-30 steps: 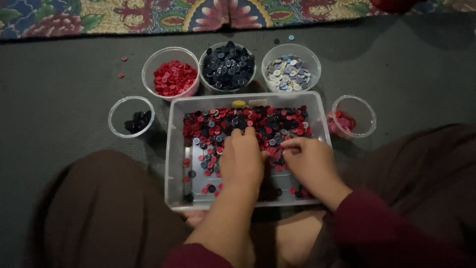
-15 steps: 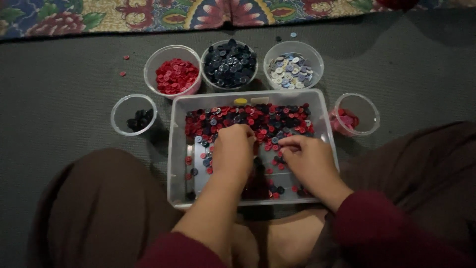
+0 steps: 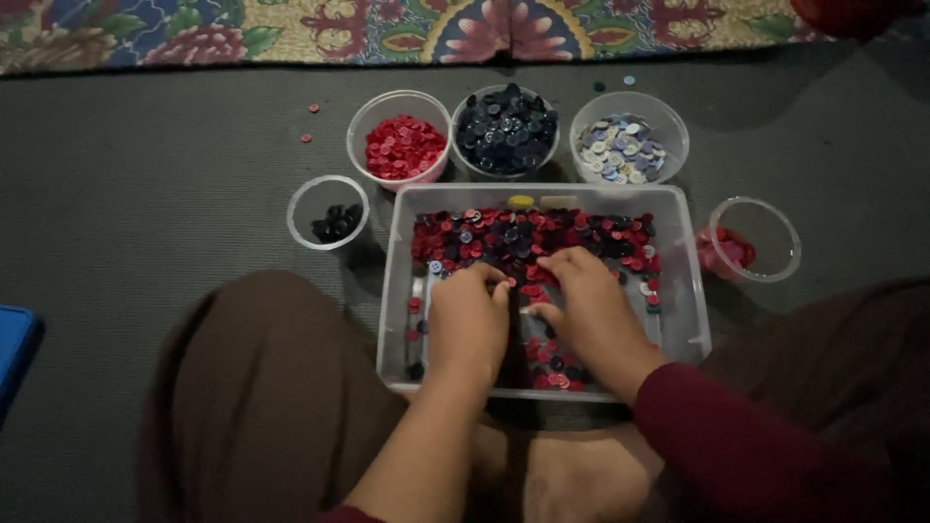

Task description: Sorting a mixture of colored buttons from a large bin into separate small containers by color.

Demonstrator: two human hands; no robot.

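i'm watching both hands working in the clear tray (image 3: 690,291) of mixed red and dark buttons (image 3: 523,237). the left hand (image 3: 467,324) is curling loosely over them; the right hand (image 3: 586,308) is pinching, though i cannot tell on what. by my reading it's mid-sorting; next calls for lifting one colour cleanly.

Both hands, left hand (image 3: 468,324) and right hand (image 3: 588,305), rest on mixed buttons (image 3: 523,237) inside a clear bin (image 3: 688,291).

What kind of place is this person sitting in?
Probably a home floor: the person sits on a dark mat beside a flowered rug, with a clear tub of buttons between their knees.
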